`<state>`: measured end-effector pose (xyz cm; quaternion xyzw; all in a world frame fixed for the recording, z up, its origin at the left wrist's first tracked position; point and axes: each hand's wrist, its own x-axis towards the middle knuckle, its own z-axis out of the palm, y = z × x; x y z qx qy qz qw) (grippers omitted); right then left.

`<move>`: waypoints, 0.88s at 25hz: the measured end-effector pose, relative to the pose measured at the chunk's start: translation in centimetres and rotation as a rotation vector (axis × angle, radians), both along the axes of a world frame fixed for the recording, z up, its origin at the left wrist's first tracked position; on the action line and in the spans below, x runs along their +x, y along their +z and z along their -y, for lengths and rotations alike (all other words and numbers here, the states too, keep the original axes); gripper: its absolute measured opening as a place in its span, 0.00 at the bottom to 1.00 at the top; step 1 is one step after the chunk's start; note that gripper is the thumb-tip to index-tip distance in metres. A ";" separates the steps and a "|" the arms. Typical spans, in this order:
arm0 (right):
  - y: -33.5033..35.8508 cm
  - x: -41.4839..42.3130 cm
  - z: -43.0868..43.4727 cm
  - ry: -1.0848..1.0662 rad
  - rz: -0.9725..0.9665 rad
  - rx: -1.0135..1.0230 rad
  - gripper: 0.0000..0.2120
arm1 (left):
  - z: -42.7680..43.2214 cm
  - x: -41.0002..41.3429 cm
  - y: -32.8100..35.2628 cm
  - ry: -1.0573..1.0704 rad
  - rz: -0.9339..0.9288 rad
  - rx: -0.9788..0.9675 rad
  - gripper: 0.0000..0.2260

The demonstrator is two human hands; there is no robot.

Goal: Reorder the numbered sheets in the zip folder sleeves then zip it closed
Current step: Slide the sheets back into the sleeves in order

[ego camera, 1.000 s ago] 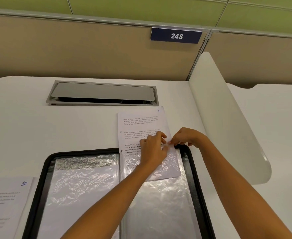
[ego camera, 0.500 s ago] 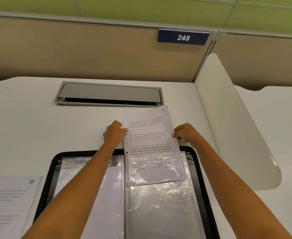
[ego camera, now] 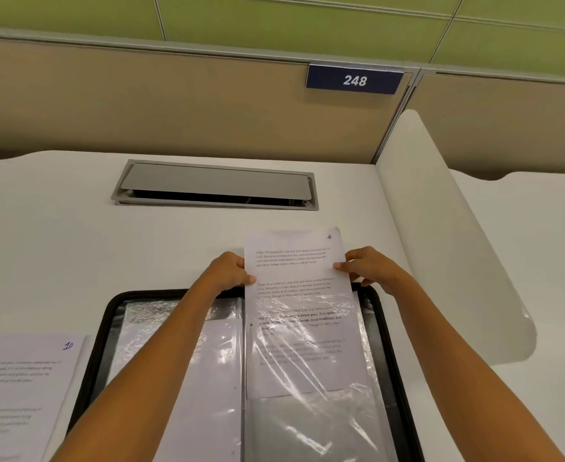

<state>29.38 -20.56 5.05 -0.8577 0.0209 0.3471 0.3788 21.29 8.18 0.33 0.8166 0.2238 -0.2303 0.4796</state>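
**Head view: sheet 4 partway into the right sleeve**

Sheet 4 (ego camera: 294,271) sits partway inside the clear right-hand sleeve (ego camera: 311,415) of the open zip folder (ego camera: 107,315). Its lower part lies under the crinkled plastic, and its upper part sticks out past the folder's top edge, over the desk (ego camera: 57,245). To do this step well, I judge you should feed the sheet straight down with both edges level, so that a lower corner doesn't snag the film or buckle. Ease off if the plastic bunches.

Your left hand (ego camera: 227,271) pinches the sheet's left edge, thumb on top. Your right hand (ego camera: 367,268) pinches the right edge opposite, thumb on the printed face. Both forearms reach forward over the folder, and the left one crosses the left-hand sleeve (ego camera: 214,378), which holds a sheet. Sheet 10 (ego camera: 17,378) lies on the desk just left of the folder.
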 end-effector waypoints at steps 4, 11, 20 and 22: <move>-0.4 0.0 -0.4 0.043 0.011 -0.022 0.09 | -0.4 -0.4 0.4 -0.163 -0.134 0.140 0.19; -0.1 0.6 0.0 0.277 -0.082 -0.229 0.14 | 1.9 0.2 1.3 -0.186 0.308 0.370 0.30; 0.7 0.5 -0.1 0.305 -0.092 -0.238 0.11 | 4.6 1.0 1.2 -0.485 0.356 0.436 0.09; 0.5 0.4 -0.4 0.275 -0.040 -0.135 0.09 | 4.6 0.8 1.4 -0.511 0.289 0.370 0.09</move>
